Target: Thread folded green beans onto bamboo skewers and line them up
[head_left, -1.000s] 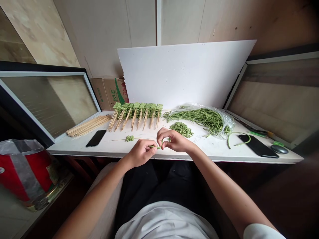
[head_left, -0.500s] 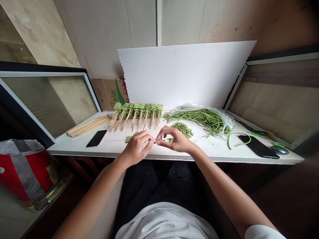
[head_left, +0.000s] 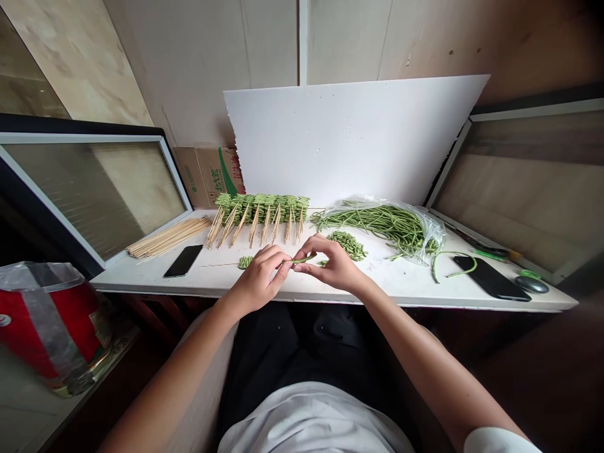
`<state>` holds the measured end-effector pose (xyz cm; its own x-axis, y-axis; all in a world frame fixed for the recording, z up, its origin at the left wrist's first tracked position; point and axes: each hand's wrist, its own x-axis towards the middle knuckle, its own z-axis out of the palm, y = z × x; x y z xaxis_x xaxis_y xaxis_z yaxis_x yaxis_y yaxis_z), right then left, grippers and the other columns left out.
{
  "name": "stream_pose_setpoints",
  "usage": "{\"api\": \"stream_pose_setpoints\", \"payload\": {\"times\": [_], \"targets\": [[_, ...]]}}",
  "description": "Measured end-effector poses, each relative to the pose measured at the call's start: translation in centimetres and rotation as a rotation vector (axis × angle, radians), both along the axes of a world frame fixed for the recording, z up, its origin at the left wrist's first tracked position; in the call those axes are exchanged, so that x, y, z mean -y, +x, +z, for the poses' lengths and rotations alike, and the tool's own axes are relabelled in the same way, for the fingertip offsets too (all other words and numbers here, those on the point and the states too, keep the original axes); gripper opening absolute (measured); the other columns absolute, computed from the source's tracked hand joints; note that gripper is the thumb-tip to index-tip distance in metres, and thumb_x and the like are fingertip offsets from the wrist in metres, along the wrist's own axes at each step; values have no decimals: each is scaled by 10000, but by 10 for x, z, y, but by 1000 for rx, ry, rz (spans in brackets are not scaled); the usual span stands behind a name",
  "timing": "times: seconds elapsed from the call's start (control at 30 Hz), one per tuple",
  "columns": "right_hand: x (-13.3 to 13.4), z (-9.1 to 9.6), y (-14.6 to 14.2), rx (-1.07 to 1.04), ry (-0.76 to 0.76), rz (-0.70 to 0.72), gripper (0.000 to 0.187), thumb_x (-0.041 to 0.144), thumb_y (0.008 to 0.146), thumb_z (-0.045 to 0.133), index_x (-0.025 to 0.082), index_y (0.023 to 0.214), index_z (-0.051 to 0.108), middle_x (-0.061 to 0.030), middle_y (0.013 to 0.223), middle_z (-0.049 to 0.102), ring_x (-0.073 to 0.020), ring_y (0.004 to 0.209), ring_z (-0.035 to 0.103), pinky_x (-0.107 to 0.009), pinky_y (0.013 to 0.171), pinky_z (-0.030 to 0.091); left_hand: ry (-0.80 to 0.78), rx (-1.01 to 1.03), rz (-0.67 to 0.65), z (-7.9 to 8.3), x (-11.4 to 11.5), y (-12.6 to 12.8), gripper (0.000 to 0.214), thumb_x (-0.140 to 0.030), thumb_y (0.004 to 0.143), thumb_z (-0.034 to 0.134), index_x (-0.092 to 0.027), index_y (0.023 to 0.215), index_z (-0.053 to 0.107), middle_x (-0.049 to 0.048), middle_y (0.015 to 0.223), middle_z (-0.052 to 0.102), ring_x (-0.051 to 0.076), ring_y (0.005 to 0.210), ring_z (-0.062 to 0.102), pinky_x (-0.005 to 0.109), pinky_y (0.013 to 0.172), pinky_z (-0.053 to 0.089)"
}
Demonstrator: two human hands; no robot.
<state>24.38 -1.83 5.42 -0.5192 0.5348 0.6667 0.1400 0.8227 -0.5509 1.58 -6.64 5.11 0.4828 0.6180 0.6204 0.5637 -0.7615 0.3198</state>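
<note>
My left hand (head_left: 265, 277) is closed in a pinch on a thin bamboo skewer (head_left: 219, 265), whose bare end sticks out to the left. Several short green bean pieces (head_left: 245, 262) sit side by side on the skewer, just left of the knuckles. My right hand (head_left: 333, 264) faces it, thumb and forefinger closed around a single green bean piece (head_left: 304, 258). That piece spans the gap between both hands' fingertips; whether the skewer tip enters it is hidden. A heap of cut bean pieces (head_left: 346, 245) lies just behind my right hand.
Finished bean skewers (head_left: 262, 211) are stacked at the back. Loose skewers (head_left: 167, 239) and a phone (head_left: 184, 261) lie left. Long beans in a plastic bag (head_left: 391, 226), another phone (head_left: 491, 277) and a mouse (head_left: 531, 284) are on the right of the white table (head_left: 401, 283).
The bean piece between my fingertips now shows at greater length, slanting up to the right. My right fingers have shifted slightly up and away from the left ones. The left hand stays nearly still.
</note>
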Motion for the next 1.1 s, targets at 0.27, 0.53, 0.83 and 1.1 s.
{"api": "stream_pose_setpoints", "payload": {"times": [0.27, 0.53, 0.83, 1.1], "targets": [[1, -7, -6, 10, 18, 42, 229, 439, 995, 702, 232, 898, 726, -65, 873, 708, -245, 927, 599, -397, 868, 502, -31, 4, -32, -7, -2, 3, 350, -338, 1126, 428, -203, 882, 638, 54, 860, 609, 221, 909, 559, 373, 874, 455], [-3, -1, 0, 31, -10, 109, 293, 487, 961, 734, 230, 822, 746, -71, 848, 706, -258, 950, 601, -429, 947, 469, -165, 53, -114, -6, 2, 6, 384, -367, 1131, 421, -205, 856, 635, 52, 875, 626, 212, 926, 586, 342, 872, 469], [-62, -25, 48, 57, -114, -220, 317, 513, 921, 766, 203, 897, 826, -91, 885, 773, -248, 888, 683, -365, 769, 529, -175, 132, 57, -6, -17, -20, 421, -440, 1126, 392, -206, 918, 674, 64, 924, 650, 226, 930, 608, 363, 880, 486], [-91, -61, 62, 379, -81, -354, 87, 254, 898, 774, 221, 882, 852, -84, 909, 803, -256, 873, 713, -389, 825, 558, -158, 100, 58, -19, -26, -19, 392, -422, 1119, 417, -207, 985, 715, 76, 1006, 687, 235, 1019, 634, 368, 945, 496]]}}
